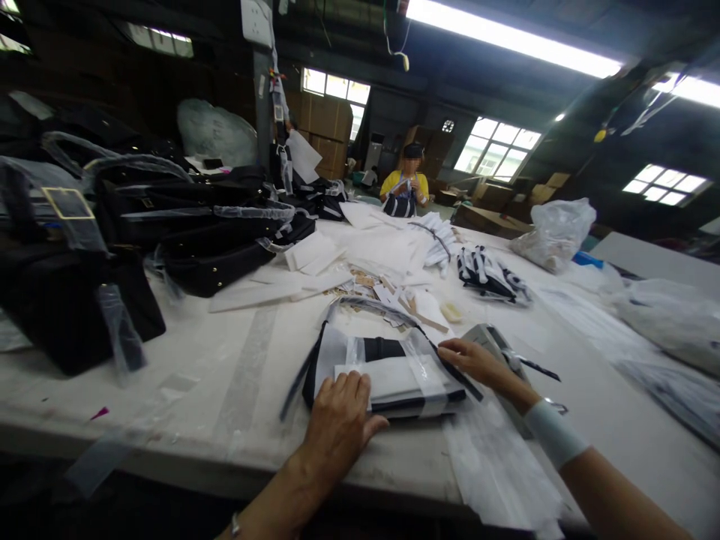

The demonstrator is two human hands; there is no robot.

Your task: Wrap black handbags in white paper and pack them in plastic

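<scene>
A flat black bag part wrapped in clear plastic and white paper [388, 371] lies on the white table [236, 352] near its front edge. My left hand [337, 420] rests flat on the near left corner of this bundle, fingers stretched out. My right hand [475, 360] touches the bundle's right edge, with its fingers curled against the plastic wrap. Whether it grips the wrap I cannot make out. A white band sits on my right wrist.
Black handbags in plastic wrap [185, 225] pile up at the left. Loose white paper sheets [382, 247], striped straps [489, 274] and filled plastic bags [554, 232] cover the middle and right. A person in a yellow shirt [406, 187] works at the far end.
</scene>
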